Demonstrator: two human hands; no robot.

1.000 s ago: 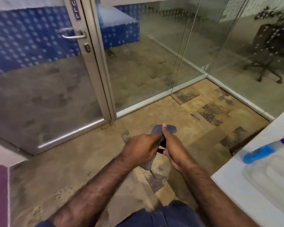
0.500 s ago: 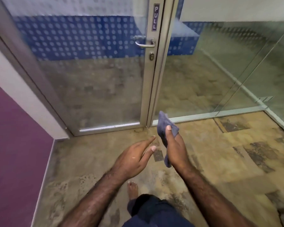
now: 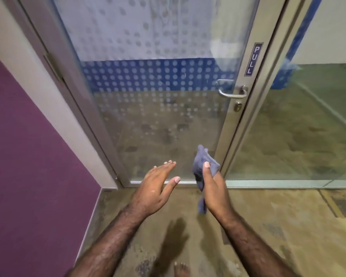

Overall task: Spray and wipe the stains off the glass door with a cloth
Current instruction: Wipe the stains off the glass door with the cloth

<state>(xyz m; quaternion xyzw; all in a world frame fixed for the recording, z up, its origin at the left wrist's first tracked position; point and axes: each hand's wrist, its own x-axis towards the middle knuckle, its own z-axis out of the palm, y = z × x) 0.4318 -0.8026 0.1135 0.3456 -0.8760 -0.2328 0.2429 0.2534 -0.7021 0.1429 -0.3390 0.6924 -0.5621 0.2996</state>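
— Where do we have the cloth [image 3: 205,166]?

— Bunched in our right hand [image 3: 214,188], thumb pressed on it, one tail hanging below the palm. It sits low before the glass door [image 3: 158,108], near the frame under the handle [image 3: 233,90].

— And our left hand [image 3: 154,188]?

— Empty, fingers spread flat, just beside the cloth and apart from it, above the floor [image 3: 278,226]
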